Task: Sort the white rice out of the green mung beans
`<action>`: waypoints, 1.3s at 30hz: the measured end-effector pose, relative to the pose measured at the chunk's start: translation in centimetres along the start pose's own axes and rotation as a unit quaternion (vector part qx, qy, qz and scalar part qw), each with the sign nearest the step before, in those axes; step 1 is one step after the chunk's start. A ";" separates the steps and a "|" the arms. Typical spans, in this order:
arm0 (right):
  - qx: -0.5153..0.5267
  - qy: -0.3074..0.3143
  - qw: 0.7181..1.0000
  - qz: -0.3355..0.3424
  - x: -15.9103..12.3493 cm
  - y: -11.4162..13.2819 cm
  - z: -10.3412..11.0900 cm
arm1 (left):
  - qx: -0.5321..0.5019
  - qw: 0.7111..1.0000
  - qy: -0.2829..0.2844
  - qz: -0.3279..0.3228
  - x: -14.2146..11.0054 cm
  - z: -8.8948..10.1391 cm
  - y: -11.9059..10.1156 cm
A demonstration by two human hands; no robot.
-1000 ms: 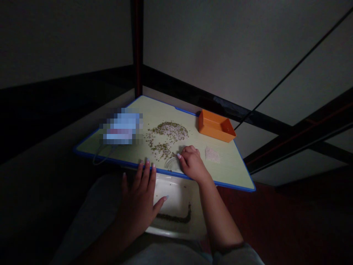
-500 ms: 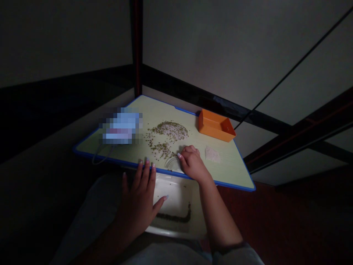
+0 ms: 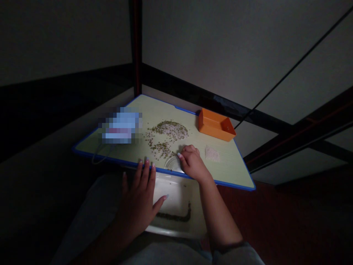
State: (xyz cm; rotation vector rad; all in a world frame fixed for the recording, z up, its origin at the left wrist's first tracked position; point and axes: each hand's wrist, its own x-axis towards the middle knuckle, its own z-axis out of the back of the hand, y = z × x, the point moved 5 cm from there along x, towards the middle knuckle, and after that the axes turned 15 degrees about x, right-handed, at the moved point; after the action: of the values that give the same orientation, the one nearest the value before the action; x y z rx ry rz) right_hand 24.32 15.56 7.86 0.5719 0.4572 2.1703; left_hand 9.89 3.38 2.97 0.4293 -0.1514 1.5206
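My right hand (image 3: 193, 163) rests on the pale green board (image 3: 231, 165), its fingers curled just above a small clear round dish (image 3: 173, 164). Whether the fingers pinch anything thin cannot be told. Left of those fingers, green and white grains (image 3: 168, 130) lie scattered in a loose arc. My left hand (image 3: 138, 200) is spread with its fingers apart, the fingertips on the board's blue front edge (image 3: 162, 172). Beneath it stands a white plastic tray (image 3: 176, 230) holding a dark line of grains.
An orange rectangular tray (image 3: 216, 125) stands at the board's back right, with a small pale heap of grains (image 3: 212, 154) in front of it. A pixelated blue object (image 3: 121, 125) with a thin loop lies at the left. A dark post (image 3: 137, 48) rises behind.
The view tips very slightly. Both hands, the dish and the grains keep their places on the board.
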 end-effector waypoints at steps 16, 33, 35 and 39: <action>0.005 0.002 1.000 0.003 0.0 0.1 0.1 | -0.004 1.000 0.008 -0.001 0.0 0.1 0.0; 0.009 -0.005 1.000 0.011 -0.1 -0.2 0.0 | 0.008 1.000 0.008 -0.009 0.0 0.0 0.0; 0.009 -0.004 1.000 0.010 -0.1 -0.2 0.0 | 0.006 1.000 0.012 -0.009 0.0 0.0 0.0; 0.011 -0.005 1.000 0.014 -0.1 -0.1 0.0 | 0.003 1.000 0.016 -0.009 0.1 -0.1 0.0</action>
State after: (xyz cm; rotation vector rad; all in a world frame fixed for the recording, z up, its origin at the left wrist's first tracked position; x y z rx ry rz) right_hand 24.42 15.53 7.82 0.6044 0.4711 2.1907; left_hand 9.89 3.45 2.94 0.4108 -0.1172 1.5098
